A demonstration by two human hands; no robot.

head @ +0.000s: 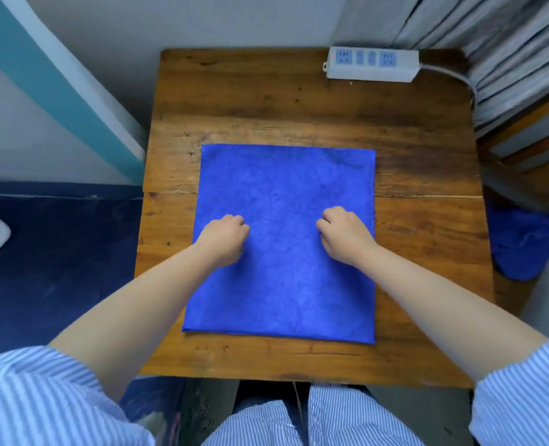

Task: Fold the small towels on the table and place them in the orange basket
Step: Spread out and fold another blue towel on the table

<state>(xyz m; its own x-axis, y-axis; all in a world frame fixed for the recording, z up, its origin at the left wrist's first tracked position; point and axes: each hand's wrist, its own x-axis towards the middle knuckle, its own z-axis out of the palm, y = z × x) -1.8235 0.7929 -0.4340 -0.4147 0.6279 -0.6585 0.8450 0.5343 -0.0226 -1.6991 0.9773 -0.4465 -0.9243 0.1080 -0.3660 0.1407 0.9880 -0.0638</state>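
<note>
towel: blue towel (283, 252) spread flat, square, centre of wooden table (266, 101); unfolded
left hand: left hand (225, 238) resting on towel, left of middle; fingers curled under, knuckles up; cannot tell if pinching cloth
right hand: right hand (344, 235) same pose, right of middle; grip unclear too
basket: not seen
extras: power strip (371, 64) at far right table edge; crumpled blue cloth (524, 243) off table, right side
</note>
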